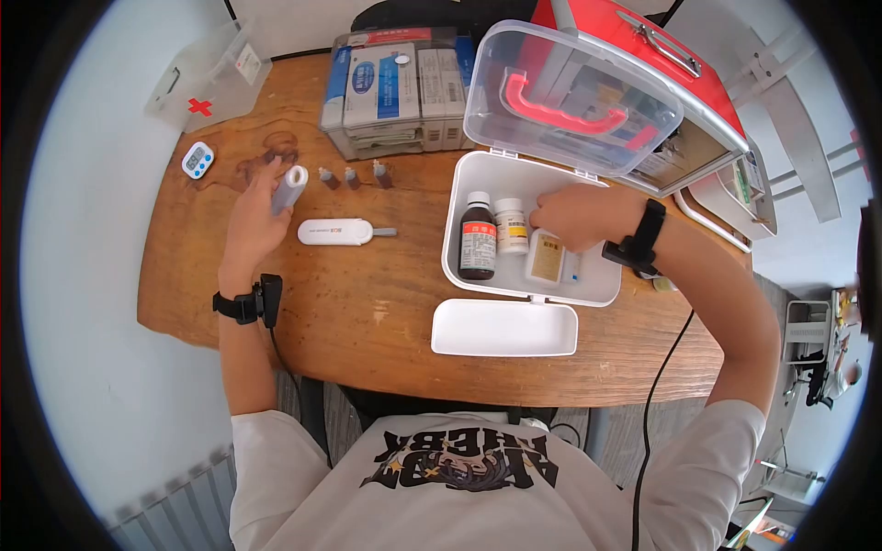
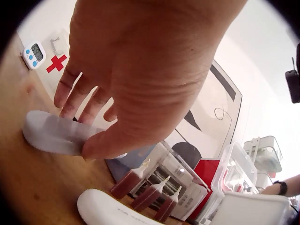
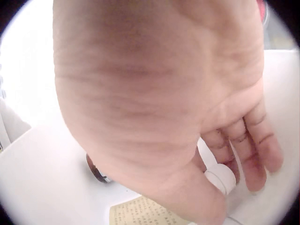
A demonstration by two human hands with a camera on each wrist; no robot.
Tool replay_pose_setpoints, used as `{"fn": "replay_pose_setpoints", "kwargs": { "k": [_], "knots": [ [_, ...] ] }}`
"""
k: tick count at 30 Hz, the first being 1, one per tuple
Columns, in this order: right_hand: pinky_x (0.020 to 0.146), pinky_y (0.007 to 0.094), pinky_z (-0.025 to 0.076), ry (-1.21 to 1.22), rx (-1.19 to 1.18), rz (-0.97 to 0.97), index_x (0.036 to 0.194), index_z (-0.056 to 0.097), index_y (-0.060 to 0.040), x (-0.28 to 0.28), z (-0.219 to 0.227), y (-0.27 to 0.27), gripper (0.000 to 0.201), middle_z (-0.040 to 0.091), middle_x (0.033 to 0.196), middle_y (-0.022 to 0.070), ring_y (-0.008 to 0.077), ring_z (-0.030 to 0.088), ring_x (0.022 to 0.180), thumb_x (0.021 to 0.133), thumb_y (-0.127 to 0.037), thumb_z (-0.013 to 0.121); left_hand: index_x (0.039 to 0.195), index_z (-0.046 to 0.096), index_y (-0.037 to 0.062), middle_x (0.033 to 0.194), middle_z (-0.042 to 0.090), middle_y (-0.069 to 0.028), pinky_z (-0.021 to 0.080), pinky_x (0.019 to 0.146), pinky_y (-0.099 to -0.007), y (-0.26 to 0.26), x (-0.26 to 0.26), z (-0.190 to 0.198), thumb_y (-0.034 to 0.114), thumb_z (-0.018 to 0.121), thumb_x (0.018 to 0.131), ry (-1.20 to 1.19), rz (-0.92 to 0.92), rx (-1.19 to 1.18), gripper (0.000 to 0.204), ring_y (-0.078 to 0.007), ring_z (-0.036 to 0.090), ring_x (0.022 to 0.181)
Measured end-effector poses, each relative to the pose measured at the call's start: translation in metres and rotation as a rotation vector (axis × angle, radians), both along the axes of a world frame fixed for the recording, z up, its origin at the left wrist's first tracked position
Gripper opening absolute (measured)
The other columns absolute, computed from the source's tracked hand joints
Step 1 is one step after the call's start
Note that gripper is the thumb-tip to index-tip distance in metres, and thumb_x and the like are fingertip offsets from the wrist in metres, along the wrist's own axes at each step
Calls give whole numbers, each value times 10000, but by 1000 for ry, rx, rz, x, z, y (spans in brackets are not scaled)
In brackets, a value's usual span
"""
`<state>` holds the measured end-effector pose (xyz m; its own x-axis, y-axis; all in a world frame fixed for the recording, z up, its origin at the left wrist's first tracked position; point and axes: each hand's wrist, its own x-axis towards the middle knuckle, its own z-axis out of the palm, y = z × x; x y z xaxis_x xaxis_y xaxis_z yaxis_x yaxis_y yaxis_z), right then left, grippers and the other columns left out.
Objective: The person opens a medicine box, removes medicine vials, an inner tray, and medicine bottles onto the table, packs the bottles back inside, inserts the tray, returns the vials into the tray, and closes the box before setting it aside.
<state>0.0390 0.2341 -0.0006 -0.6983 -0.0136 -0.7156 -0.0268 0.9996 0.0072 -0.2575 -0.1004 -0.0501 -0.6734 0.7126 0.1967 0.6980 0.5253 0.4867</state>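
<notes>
"Frosted cover (image 1: 288,194) first: where do you have it?"

"It's in your left hand (image 1: 256,220), over the left part of the wooden table (image 1: 395,344). Your thumb is on one side and your fingers on the other, so you're pinching it. I can't tell whether it touches the wood."

"What's around it?"

"Just beside that hand, toward the table's middle, your white handheld device (image 1: 333,232) lies flat, its narrow grey end pointing right. Beyond it, three small dark red bottles (image 1: 351,179) stand in a row. A timer (image 1: 197,161) lies to the left, and behind it is a clear bin (image 1: 225,87) with a red cross."

"And your right hand (image 1: 579,218)?"

"You have it down inside the white box (image 1: 602,286). Your right wrist view shows a small white round piece (image 3: 221,178) between thumb and fingers, but I can't tell whether you're gripping it or only have your fingers around it."

"What else is in there?"

"A brown bottle (image 1: 478,243) at the left, a white bottle (image 1: 512,226) next to it, and a yellow-labelled pack (image 1: 548,257) just below your fingers. The clear lid (image 1: 570,81) with the pink handle is swung up behind the box, and a white tray (image 1: 505,329) lies at its near edge, toward you."
</notes>
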Motion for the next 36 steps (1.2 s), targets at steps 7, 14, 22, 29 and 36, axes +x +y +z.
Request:
{"fn": "replay_pose_setpoints", "kwargs": {
  "k": [7, 14, 22, 29, 36],
  "knots": [
    [791, 479, 548, 118, 21, 17, 1037, 675, -58, 12, -12, 5, 257, 696, 936, 159, 377, 680, 926, 782, -85, 668, 1349, 530, 80, 1161, 626, -189, 474, 948, -459, 8, -3, -5, 55, 718, 818, 199, -55, -130, 564, -404, 591, 1106],
    [751, 463, 531, 294, 41, 40, 968, 671, -45, 34, 49, -2, 191, 686, 865, 158, 373, 673, 877, 785, -102, 671, 1161, 640, 23, 1059, 644, -157, 490, 890, -429, 55, 90, 86, 86, 686, 868, 48, -190, 186, 303, -359, 622, 1020],
    [711, 375, 505, 913, -284, -467, 1041, 638, -17, 159, 137, -7, 319, 633, 824, 114, 287, 625, 784, 777, -137, 771, 894, 644, 10, 827, 657, -129, 511, 749, -432, 133, 181, 109, 217, 691, 892, 441, -824, -324, 212, -315, 648, 829],
    [798, 365, 494, 996, -51, -607, 1087, 652, -17, 192, 97, 2, 344, 652, 979, 127, 281, 630, 896, 778, -103, 778, 902, 754, 0, 887, 727, -212, 561, 768, -454, 209, 188, 85, 285, 679, 813, 366, -893, -937, 308, -385, 706, 866],
    [862, 432, 492, 860, 17, -571, 1100, 658, -22, 192, 29, 21, 366, 677, 1013, 174, 367, 622, 996, 798, -188, 782, 932, 730, -64, 855, 724, -226, 579, 709, -441, 231, 191, 69, 247, 709, 817, 284, -800, -923, 333, -366, 725, 805]
  ]
}}
